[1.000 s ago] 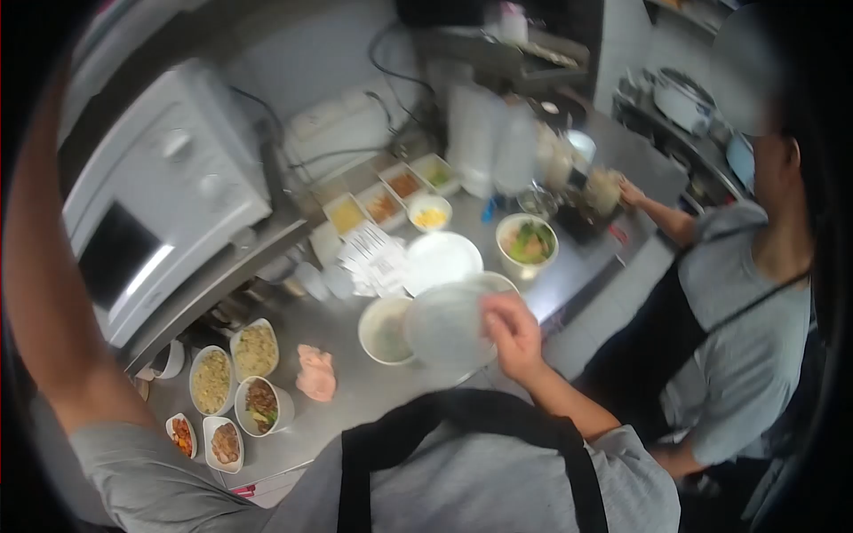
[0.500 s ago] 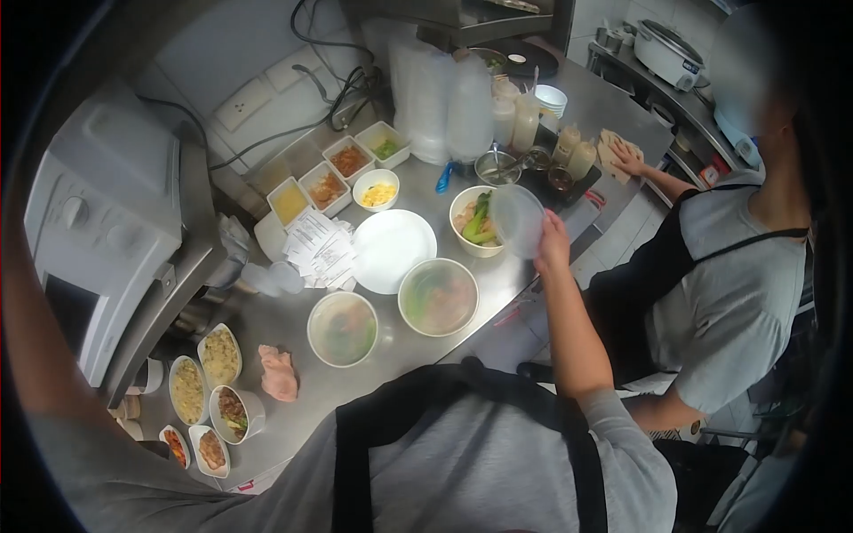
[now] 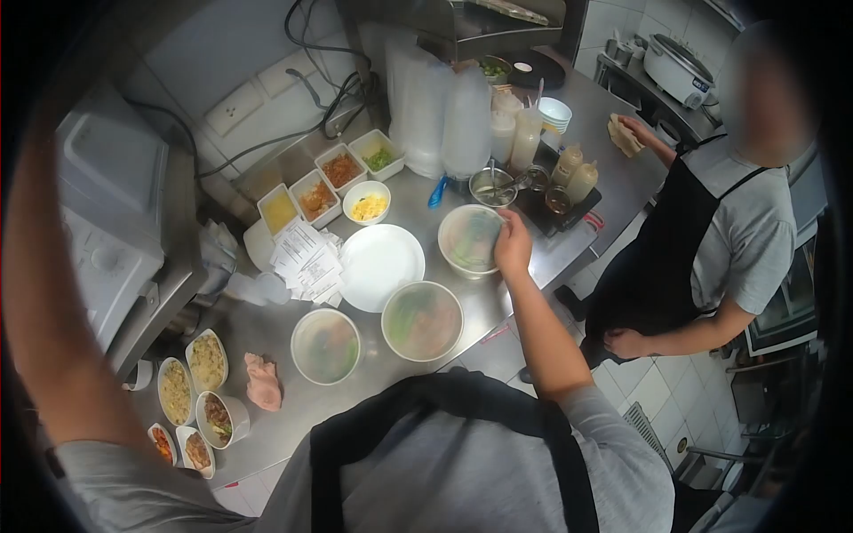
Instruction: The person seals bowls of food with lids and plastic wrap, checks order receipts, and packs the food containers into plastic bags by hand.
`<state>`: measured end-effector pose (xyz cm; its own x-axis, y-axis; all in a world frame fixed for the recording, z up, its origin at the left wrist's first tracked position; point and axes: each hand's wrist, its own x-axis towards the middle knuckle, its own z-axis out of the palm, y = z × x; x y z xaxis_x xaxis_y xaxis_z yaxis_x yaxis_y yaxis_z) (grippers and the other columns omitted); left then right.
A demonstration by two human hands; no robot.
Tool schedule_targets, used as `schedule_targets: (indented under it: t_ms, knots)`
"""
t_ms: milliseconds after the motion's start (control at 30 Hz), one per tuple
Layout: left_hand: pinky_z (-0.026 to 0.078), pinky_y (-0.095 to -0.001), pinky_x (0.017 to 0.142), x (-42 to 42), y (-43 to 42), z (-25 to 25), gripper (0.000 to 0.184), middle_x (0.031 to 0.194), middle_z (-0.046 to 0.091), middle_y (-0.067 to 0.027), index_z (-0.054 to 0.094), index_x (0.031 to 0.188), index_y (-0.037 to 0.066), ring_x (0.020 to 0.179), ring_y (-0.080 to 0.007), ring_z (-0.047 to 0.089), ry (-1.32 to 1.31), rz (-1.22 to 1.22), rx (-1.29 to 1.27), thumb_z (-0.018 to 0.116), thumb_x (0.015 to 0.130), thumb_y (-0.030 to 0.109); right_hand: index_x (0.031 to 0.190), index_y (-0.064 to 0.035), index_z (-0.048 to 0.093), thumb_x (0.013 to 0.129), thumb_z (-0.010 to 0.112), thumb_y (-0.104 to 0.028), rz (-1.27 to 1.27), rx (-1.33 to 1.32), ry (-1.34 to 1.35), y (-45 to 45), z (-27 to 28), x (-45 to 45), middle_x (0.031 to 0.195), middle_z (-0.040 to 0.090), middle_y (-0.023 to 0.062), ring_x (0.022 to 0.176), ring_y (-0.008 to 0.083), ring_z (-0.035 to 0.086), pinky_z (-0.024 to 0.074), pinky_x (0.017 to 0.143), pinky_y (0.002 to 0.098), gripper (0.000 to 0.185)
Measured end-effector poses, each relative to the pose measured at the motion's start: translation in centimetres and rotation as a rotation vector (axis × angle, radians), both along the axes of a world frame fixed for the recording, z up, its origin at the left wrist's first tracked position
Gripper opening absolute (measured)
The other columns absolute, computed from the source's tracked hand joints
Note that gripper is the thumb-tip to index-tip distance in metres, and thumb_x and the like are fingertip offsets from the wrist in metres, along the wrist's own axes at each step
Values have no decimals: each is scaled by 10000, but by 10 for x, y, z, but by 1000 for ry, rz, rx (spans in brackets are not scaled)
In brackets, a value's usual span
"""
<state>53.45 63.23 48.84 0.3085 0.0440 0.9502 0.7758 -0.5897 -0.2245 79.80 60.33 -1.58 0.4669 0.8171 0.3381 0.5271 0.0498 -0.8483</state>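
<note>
My right hand [image 3: 513, 242] grips the edge of a translucent plastic lid [image 3: 469, 233], which now lies over a white bowl [image 3: 466, 269]. Through the lid, greens and pale food show blurred. Nearer to me stand a larger lidded bowl [image 3: 422, 322] and another lidded bowl [image 3: 326, 346], both with clouded lids over green and pinkish food. A white plate [image 3: 384, 266] lies beside them. My left arm [image 3: 55, 293] reaches up along the left edge, its hand out of sight.
Paper slips [image 3: 306, 258] lie by the plate, near topping containers [image 3: 315, 197]. Sauce bottles [image 3: 526, 138] and stacked plastic containers [image 3: 426, 115] stand behind. Several filled dishes [image 3: 207, 360] and a pink cloth [image 3: 262, 382] sit at left. At right stands a co-worker [image 3: 702, 240] holding a cloth [image 3: 625, 135].
My right hand has brought the lid from a tilted position at the bowl's right side down over it. The co-worker's cloth hand has moved farther back, and their body has shifted away from me.
</note>
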Motion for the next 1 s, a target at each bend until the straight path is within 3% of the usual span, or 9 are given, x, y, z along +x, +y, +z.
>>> schedule_targets:
  t_ms: [133, 167, 200, 233, 300, 533, 733, 833, 1000]
  knots:
    - [333, -437, 1030, 62, -28, -179, 703, 1329, 399, -205, 438, 1322, 95, 1238, -364, 382, 321, -423, -515, 704, 729, 363, 1106, -151, 597, 845, 476, -41, -8, -36, -81, -12, 4, -5, 1103, 564, 162, 958, 320, 560, 450, 813, 384, 308]
    - [330, -442, 1036, 74, -31, -242, 714, 1337, 393, -209, 435, 1326, 98, 1246, -370, 377, 463, -421, -687, 707, 725, 369, 1117, -157, 597, 844, 483, -46, -6, -13, -94, -10, 1, -5, 1120, 556, 151, 964, 319, 555, 450, 817, 381, 316]
    - [279, -480, 1060, 82, -31, -296, 937, 1428, 259, -193, 309, 1392, 74, 1322, -383, 252, 658, -378, -839, 750, 655, 450, 1128, -163, 597, 843, 490, -50, -7, 10, -108, -9, -4, -5, 1137, 548, 139, 970, 318, 550, 450, 822, 377, 324]
    - [218, -497, 1082, 89, -27, -346, 1044, 1462, 195, -198, 237, 1411, 32, 1363, -377, 163, 671, -363, -866, 732, 638, 529, 1139, -168, 596, 843, 497, -54, -8, 32, -123, -8, -7, -4, 1154, 540, 128, 976, 317, 546, 450, 826, 374, 333]
    - [152, -508, 1096, 97, -14, -420, 1099, 1500, 94, -186, 187, 1434, 59, 1392, -356, 81, 544, -298, -1099, 711, 626, 588, 1193, -172, 567, 853, 502, -93, -31, -1, -272, -11, -4, -5, 1191, 527, 115, 1009, 319, 529, 432, 850, 402, 355]
    - [145, -501, 1095, 105, 4, -455, 1195, 1495, 112, -195, 189, 1427, 25, 1381, -374, 110, 574, -331, -1183, 700, 562, 672, 1338, -73, 399, 867, 515, -313, 40, -306, -534, -26, 26, -12, 1300, 470, 100, 1103, 328, 475, 343, 912, 503, 541]
    - [215, -483, 1076, 103, 14, -459, 1170, 1477, 166, -208, 228, 1428, 74, 1346, -401, 200, 533, -403, -1227, 709, 542, 669, 1366, -40, 331, 827, 560, -429, 135, -428, -556, -24, 33, -13, 1232, 474, 177, 1096, 350, 480, 397, 851, 485, 704]
    - [226, -484, 1072, 99, 10, -467, 1151, 1474, 171, -215, 213, 1439, 107, 1337, -415, 212, 466, -449, -1172, 703, 559, 663, 1371, -57, 333, 810, 572, -463, 202, -297, -433, -27, 29, -9, 1194, 474, 208, 1088, 366, 482, 422, 829, 458, 732]
    - [193, -484, 1085, 97, 23, -467, 1059, 1490, 117, -215, 173, 1454, 126, 1364, -408, 150, 311, -504, -1175, 665, 656, 618, 1304, -69, 452, 870, 529, -326, 134, 45, -293, -29, 15, -6, 1218, 451, 234, 1103, 394, 457, 376, 928, 460, 510]
